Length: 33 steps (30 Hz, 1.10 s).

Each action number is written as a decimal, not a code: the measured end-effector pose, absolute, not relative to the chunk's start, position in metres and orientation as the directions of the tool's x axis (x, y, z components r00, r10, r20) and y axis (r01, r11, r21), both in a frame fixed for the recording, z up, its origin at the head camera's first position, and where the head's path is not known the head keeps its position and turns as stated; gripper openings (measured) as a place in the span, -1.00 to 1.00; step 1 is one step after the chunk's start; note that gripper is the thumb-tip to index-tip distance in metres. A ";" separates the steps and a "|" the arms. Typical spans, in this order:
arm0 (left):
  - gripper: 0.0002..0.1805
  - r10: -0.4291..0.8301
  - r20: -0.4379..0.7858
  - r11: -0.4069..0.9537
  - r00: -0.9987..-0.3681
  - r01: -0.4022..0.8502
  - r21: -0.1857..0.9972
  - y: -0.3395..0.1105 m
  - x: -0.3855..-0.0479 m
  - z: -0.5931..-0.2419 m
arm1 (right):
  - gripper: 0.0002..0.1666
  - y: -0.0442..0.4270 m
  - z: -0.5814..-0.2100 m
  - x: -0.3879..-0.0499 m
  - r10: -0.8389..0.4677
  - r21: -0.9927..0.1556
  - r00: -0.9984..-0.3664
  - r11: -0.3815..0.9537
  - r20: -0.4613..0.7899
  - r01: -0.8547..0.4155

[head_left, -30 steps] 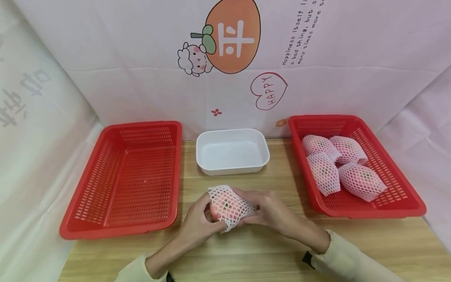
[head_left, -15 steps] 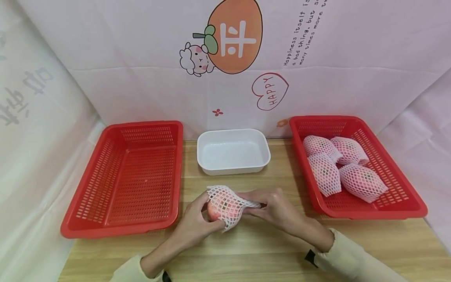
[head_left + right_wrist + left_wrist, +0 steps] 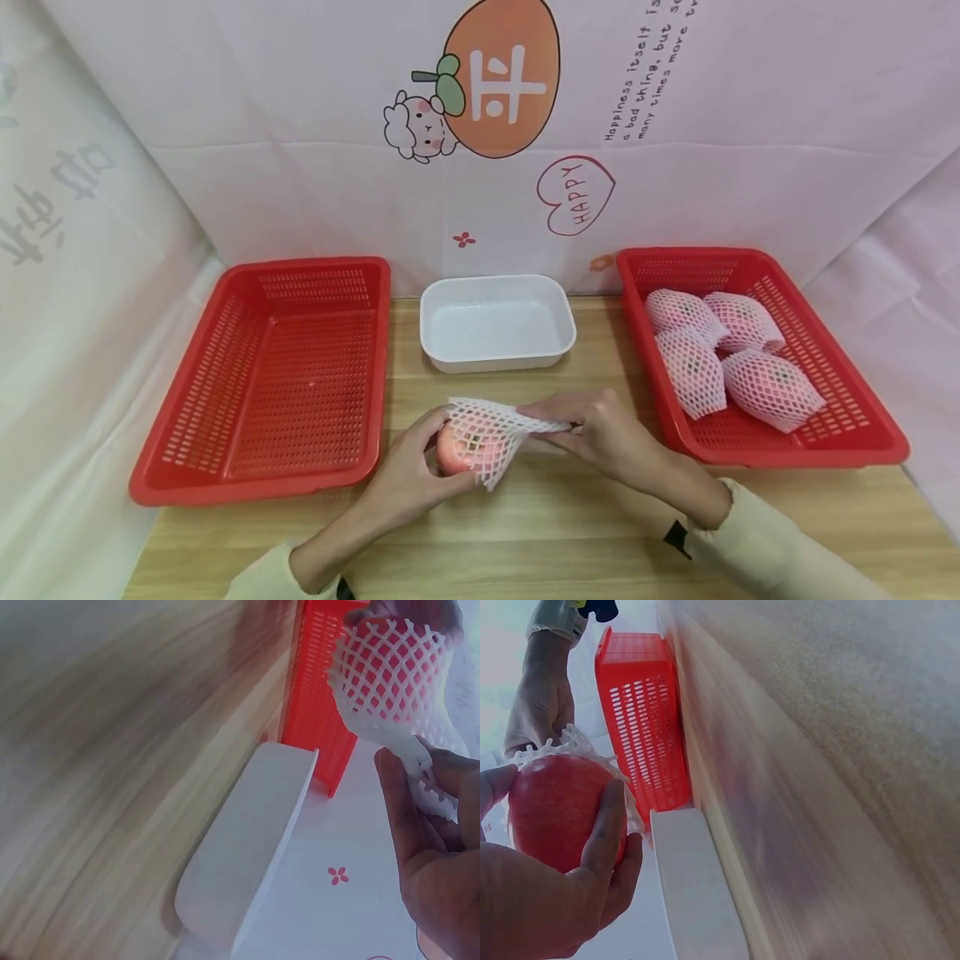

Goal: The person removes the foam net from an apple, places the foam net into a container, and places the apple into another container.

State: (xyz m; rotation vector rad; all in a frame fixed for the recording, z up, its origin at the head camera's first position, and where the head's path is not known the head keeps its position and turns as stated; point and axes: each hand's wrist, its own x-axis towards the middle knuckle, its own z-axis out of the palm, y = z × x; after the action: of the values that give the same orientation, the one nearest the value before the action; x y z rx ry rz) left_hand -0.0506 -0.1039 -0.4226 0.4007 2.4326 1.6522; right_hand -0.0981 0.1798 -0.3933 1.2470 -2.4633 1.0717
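A red apple (image 3: 454,451), partly covered by a white foam net (image 3: 495,429), is held above the table in front of the white tray. My left hand (image 3: 408,475) grips the apple from the left, its fingers and thumb curled round it; the bare red side of the apple (image 3: 559,810) faces the left wrist view. With fingers and thumb, my right hand (image 3: 603,437) pinches the gathered right end of the net, which stretches out from the apple. In the right wrist view the net (image 3: 394,675) narrows to a twisted end between the fingers.
A red basket (image 3: 258,492) with nothing in it stands at the left. A white tray (image 3: 495,365) sits at the back middle. The right red basket (image 3: 787,457) holds several net-wrapped fruits (image 3: 772,387). Behind everything hangs a printed white cloth (image 3: 300,167).
My right hand has moved to the right, drawing the net's end out into a narrow, stretched strip. More of the apple's left side shows. My left hand keeps its grip.
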 end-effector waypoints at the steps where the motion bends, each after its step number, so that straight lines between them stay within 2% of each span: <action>1: -0.20 0.318 0.012 0.340 -0.948 0.126 0.932 -0.104 -0.050 -0.423 | -0.51 0.181 -0.392 -0.099 -0.630 -0.510 -0.628 0.393 0.457 -0.765; 10: -0.18 0.327 0.043 0.264 -0.944 0.134 0.955 -0.110 -0.046 -0.428 | -0.44 0.194 -0.378 -0.111 -0.628 -0.448 -0.600 0.406 0.496 -0.796; 17: -0.19 0.329 0.002 0.194 -0.944 0.069 0.979 -0.118 -0.037 -0.422 | -0.46 0.202 -0.366 -0.124 -0.623 -0.442 -0.654 0.487 0.429 -0.753; 23: -0.19 0.366 0.045 0.148 -0.930 0.106 0.983 -0.123 -0.027 -0.411 | -0.46 0.205 -0.358 -0.138 -0.625 -0.389 -0.644 0.514 0.442 -0.765; 26: -0.19 0.372 0.077 0.160 -0.925 0.146 0.976 -0.125 -0.021 -0.402 | -0.45 0.205 -0.351 -0.146 -0.620 -0.359 -0.635 0.524 0.462 -0.773; 33: -0.19 0.355 0.153 0.298 -0.922 0.267 0.916 -0.134 -0.014 -0.378 | -0.49 0.198 -0.334 -0.167 -0.625 -0.322 -0.620 0.532 0.474 -0.783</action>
State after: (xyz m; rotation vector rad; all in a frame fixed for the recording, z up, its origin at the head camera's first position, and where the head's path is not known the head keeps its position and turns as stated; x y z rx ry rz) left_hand -0.0140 -0.1344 -0.3784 0.5932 2.4667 1.7162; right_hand -0.1666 0.1983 -0.3335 1.1712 -2.4730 0.7437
